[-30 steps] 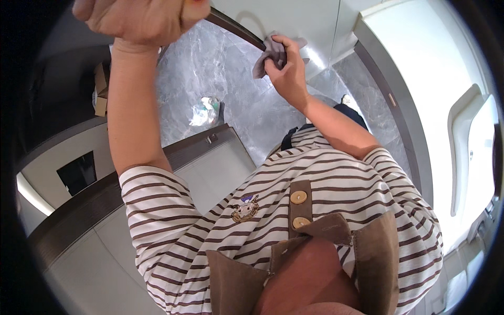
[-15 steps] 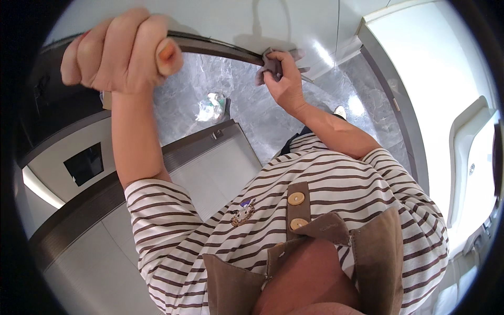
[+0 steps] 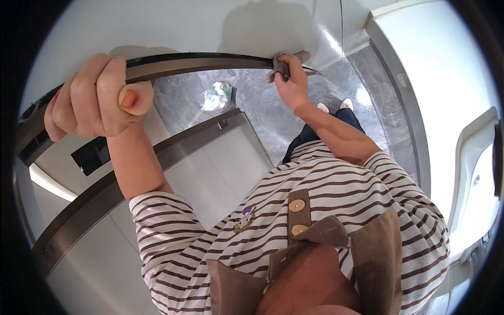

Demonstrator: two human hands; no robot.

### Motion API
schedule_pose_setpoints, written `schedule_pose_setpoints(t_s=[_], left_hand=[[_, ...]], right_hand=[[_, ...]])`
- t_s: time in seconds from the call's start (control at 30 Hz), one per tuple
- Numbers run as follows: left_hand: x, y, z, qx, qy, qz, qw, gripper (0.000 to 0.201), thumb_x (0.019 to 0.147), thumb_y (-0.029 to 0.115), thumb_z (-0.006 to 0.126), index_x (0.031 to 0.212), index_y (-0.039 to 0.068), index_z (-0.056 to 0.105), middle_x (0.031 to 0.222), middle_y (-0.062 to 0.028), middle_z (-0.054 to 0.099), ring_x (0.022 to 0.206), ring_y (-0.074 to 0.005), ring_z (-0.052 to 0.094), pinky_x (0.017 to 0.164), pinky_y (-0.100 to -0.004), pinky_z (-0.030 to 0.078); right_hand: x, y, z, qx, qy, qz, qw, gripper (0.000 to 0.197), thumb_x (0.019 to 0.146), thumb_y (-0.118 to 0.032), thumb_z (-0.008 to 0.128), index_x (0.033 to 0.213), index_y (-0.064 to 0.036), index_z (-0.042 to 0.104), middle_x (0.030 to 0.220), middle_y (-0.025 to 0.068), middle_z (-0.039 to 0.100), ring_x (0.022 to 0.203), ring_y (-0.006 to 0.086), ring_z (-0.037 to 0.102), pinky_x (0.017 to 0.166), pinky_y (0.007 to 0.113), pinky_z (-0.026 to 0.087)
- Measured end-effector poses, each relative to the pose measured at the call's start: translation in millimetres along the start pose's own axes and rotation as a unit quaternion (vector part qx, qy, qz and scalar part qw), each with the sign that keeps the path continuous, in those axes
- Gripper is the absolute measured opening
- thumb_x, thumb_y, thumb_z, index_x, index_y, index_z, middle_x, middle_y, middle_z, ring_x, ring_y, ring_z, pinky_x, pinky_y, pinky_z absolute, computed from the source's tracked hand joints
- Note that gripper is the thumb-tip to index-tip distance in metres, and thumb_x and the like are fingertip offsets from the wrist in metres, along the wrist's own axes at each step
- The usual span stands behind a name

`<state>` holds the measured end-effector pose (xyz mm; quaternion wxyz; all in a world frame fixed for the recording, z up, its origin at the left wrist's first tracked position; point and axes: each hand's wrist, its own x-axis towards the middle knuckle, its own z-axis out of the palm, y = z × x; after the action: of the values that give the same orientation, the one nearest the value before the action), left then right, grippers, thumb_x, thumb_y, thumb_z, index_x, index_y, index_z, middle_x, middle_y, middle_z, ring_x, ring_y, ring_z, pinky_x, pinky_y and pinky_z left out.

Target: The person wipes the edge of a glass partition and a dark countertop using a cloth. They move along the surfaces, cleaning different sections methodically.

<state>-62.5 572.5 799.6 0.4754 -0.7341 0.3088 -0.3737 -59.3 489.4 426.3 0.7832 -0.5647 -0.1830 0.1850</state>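
A long brown frame strip (image 3: 210,63) runs along the edge of a white panel (image 3: 184,29) across the upper view. My left hand (image 3: 100,100) is closed around its left part, knuckles up and thumb folded in. Against the strip's right end, my right hand (image 3: 292,81) pinches a crumpled grey cloth (image 3: 278,68) between thumb and fingers. Part of that cloth is hidden behind the fingers.
Below lies a grey marbled floor (image 3: 184,97) with a crumpled clear plastic bag (image 3: 217,97) on it. A pale ribbed panel with a brown frame (image 3: 210,163) stands at lower left. At right is a white basin-like fixture (image 3: 475,173). My shoes (image 3: 346,104) show near the middle.
The view has shifted, and the strip and the plastic bag sit a little lower and further right. My left hand appears lower and further left. The cloth stays in my right hand at the strip.
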Motion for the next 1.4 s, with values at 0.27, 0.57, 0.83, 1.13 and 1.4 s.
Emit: schedule_pose_setpoints(t_s=[0.27,0.57,0.83,1.13,1.4], left_hand=[[12.8,19.5,-14.4,0.030,-0.016,0.008,0.999,0.037,0.088,0.030,0.039,0.060,0.026,0.063,0.064,0.0106,0.064,0.062,-0.0073,0.052,0.078,-0.0297,0.030],[20.5,8.7,-27.7,0.033,-0.005,0.015,0.999,0.038,0.087,0.028,0.040,0.057,0.025,0.063,0.061,0.0097,0.064,0.058,-0.0072,0.052,0.075,-0.0280,0.031],[24.6,16.4,-45.4,0.038,-0.003,0.009,0.999,0.041,0.090,0.029,0.038,0.056,0.024,0.061,0.061,0.0086,0.063,0.060,-0.0089,0.052,0.076,-0.0282,0.031],[17.2,5.1,-50.5,0.037,-0.018,-0.016,0.999,0.044,0.092,0.030,0.037,0.056,0.024,0.060,0.061,0.0079,0.062,0.064,-0.0096,0.051,0.079,-0.0306,0.029],[10.6,9.8,-35.1,0.017,0.018,0.003,1.000,0.043,0.092,0.034,0.039,0.056,0.025,0.061,0.063,0.0080,0.063,0.064,-0.0089,0.051,0.076,-0.0306,0.029]], right_hand=[[-11.2,-19.5,-21.7,0.010,-0.028,-0.090,0.995,0.038,0.073,0.003,0.061,0.109,-0.0044,0.054,0.106,0.0155,0.056,0.100,0.0355,0.055,0.087,0.040,0.046],[-20.5,37.1,-24.0,-0.068,-0.009,-0.034,0.997,0.036,0.073,0.001,0.060,0.108,-0.0050,0.053,0.103,0.0166,0.055,0.099,0.0378,0.054,0.085,0.043,0.045],[-36.4,-15.3,-30.9,-0.005,-0.039,-0.067,0.997,0.035,0.073,0.003,0.059,0.107,-0.0045,0.053,0.102,0.0162,0.056,0.099,0.0369,0.054,0.083,0.043,0.046],[-33.4,3.9,-18.3,-0.047,-0.009,-0.070,0.996,0.034,0.072,0.004,0.057,0.105,-0.0033,0.053,0.101,0.0165,0.056,0.099,0.0367,0.054,0.086,0.042,0.044],[-30.8,-11.9,-15.2,-0.012,-0.015,-0.040,0.999,0.032,0.073,0.002,0.060,0.104,-0.0050,0.057,0.100,0.0146,0.057,0.093,0.0332,0.057,0.080,0.038,0.047]])
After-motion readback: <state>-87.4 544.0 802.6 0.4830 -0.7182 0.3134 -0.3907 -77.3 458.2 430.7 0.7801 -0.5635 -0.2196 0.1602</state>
